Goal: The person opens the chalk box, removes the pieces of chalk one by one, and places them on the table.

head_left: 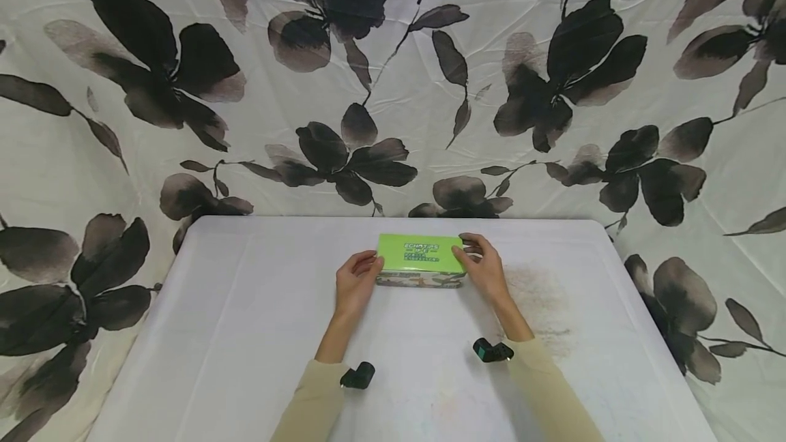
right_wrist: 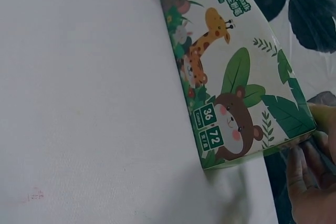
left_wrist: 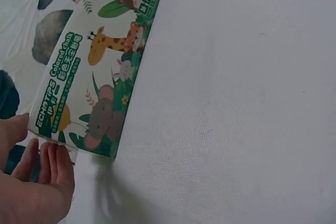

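Green-lidded chalk box (head_left: 420, 262), animal print on sides, flat on table, gripped at both short ends between hands.

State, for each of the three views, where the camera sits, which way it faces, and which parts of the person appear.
Head: worn high, facing forward and down at the table; shows the left hand, right hand, both sleeves.
Left wrist: low beside the coloured chalk box; left fingers show.
Right wrist: low at the box's other end; right fingers show.
Shared: both wrist views show the box's giraffe side.
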`<state>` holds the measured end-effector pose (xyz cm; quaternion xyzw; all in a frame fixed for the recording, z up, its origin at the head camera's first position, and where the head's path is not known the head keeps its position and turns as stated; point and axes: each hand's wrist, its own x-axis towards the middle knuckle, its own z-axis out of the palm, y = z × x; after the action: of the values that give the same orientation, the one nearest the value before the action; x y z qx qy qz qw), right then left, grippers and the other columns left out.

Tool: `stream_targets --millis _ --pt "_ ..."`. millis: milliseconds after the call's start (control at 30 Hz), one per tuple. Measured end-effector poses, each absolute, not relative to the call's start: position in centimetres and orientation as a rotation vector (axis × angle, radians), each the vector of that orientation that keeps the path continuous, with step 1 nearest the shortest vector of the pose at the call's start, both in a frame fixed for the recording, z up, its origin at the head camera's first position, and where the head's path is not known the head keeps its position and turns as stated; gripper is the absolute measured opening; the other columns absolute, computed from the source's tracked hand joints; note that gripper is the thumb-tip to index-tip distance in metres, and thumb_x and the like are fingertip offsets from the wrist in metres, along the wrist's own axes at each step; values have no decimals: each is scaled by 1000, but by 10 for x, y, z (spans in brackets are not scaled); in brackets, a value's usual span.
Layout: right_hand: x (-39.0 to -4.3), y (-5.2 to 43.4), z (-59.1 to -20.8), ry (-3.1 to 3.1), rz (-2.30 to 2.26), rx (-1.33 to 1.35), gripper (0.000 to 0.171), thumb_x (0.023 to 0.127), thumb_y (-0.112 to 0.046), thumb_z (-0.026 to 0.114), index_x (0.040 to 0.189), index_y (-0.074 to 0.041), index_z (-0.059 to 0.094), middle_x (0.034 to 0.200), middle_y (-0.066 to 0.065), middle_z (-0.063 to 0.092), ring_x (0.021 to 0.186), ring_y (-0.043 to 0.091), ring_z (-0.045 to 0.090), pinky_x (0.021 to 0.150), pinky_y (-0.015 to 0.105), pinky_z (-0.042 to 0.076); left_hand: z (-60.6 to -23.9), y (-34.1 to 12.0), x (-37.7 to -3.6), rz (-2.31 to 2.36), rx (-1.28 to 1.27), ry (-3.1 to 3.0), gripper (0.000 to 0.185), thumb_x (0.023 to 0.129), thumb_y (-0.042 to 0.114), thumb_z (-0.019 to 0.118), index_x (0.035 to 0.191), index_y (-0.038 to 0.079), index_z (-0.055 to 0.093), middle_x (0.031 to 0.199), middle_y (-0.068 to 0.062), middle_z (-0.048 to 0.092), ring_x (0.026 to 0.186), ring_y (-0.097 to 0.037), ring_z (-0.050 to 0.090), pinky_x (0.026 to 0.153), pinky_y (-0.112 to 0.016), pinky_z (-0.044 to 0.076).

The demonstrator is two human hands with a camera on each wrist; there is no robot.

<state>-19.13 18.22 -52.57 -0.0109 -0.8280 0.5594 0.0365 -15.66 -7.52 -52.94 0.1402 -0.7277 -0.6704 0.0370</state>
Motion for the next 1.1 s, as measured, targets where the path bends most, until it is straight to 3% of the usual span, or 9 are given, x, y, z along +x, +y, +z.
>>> stream_targets --millis 333,700,933,1100 --pt "-185 176 -528 -2542 1774 -13 45 98 -19 74 137 -4 60 131 17 61 114 29 61 91 26 54 -530 -82 -143 -2073 472 -2189 32 96 14 74 124 2 68 117 -14 69 102 -20 65 79 -12 53" --pt "-176 169 -528 -2537 1806 -20 47 97 -22 75 138 -4 60 131 18 62 113 30 61 93 32 55 -532 -90 -130 -2084 494 -2168 32 96 15 74 124 2 68 117 -14 69 98 -14 64 79 -12 52" --pt "-170 166 -529 -2517 1841 -4 45 96 -21 76 135 -5 61 129 14 62 110 25 61 88 23 54 -533 -94 -121 -2104 510 -2141 34 96 17 75 126 2 67 120 -15 68 101 -16 63 80 -11 52" --pt "-165 164 -529 -2504 1862 4 45 96 -21 77 135 -5 62 129 14 63 108 25 61 88 25 54 -532 -96 -114 -2115 544 -2130 35 96 19 76 126 3 68 121 -15 68 103 -17 63 79 -11 51"
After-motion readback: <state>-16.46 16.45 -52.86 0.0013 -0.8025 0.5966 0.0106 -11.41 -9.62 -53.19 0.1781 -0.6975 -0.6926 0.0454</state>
